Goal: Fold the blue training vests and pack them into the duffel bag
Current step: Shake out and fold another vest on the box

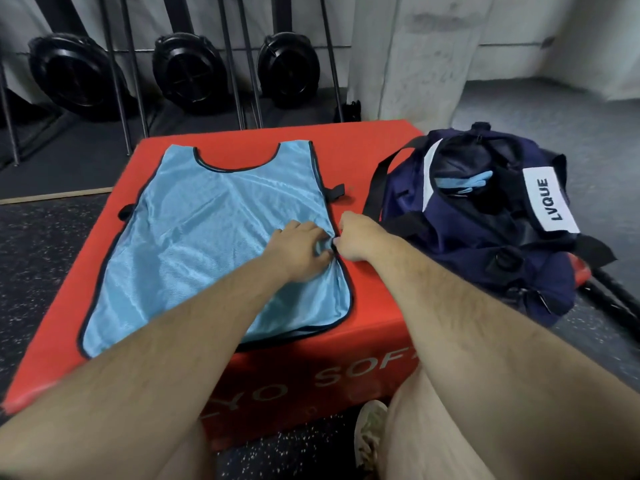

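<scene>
Currently the left hand (pixel 298 249) and right hand (pixel 356 237) both pinch the right edge of the light-blue mesh vest (pixel 214 230), which lies flat on the red padded box (pixel 374 306).

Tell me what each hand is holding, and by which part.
Both hold the blue vest at its right side edge: the right hand pinches the very edge, and the left hand bunches the fabric just beside it.

A gym, plainly: speckled black rubber flooring (pixel 41 237), a red padded plyo box (pixel 374 306) lettered "SOF", and three black round flywheel machines (pixel 187 71) stored upright on metal rails.
</scene>
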Available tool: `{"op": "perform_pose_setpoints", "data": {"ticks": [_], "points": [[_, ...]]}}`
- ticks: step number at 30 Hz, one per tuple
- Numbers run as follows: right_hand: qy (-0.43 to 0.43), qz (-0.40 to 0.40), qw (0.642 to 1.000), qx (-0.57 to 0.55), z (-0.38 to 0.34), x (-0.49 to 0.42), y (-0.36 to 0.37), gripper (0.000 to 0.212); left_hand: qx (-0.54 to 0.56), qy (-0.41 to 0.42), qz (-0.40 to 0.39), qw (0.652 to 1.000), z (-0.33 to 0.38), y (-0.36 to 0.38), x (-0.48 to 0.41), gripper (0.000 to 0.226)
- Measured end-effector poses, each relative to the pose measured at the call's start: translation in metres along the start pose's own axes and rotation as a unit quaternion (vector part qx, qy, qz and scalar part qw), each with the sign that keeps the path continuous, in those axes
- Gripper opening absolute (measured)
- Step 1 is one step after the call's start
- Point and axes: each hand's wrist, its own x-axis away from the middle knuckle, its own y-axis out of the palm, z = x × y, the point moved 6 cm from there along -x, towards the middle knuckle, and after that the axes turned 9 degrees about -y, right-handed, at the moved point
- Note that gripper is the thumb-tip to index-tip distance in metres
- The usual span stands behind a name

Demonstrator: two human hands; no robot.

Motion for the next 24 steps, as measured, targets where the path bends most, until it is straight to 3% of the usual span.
{"op": "perform_pose_setpoints", "data": {"ticks": [4, 10, 13, 15, 17, 19, 21, 24], "points": [[0.037, 0.004, 0.998, -0.042, 0.007, 0.004, -0.006, 0.034, 0.011, -0.019, 0.017, 1.000, 0.000, -0.003, -0.001, 0.038], [0.062, 0.071, 0.995, 0.024, 0.008, 0.010, -0.014, 0.039, 0.018, -0.009, 0.023, 1.000, -0.001, -0.001, 0.002, 0.032], [-0.010, 0.142, 0.979, 0.146, -0.015, 0.011, -0.017, 0.040, 0.045, -0.017, 0.054, 0.997, -0.006, -0.006, 0.004, 0.033], [-0.102, 0.164, 0.974, 0.115, -0.042, 0.008, -0.007, 0.037, 0.054, -0.041, 0.061, 0.996, -0.011, -0.007, 0.007, 0.050], [-0.149, 0.128, 0.980, -0.031, -0.065, 0.007, 0.017, 0.047, 0.042, -0.060, 0.008, 0.997, -0.019, -0.001, 0.009, 0.076], [-0.123, 0.076, 0.979, -0.143, -0.072, 0.008, 0.041, 0.051, 0.015, -0.072, -0.036, 0.997, -0.032, 0.008, 0.013, 0.084], [-0.100, 0.040, 0.985, -0.138, -0.067, 0.010, 0.057, 0.054, 0.007, -0.079, -0.042, 0.996, -0.044, 0.012, 0.016, 0.074], [-0.114, 0.005, 0.993, -0.029, -0.061, 0.017, 0.066, 0.059, 0.042, -0.117, -0.020, 0.992, -0.062, 0.010, 0.025, 0.059]]}}
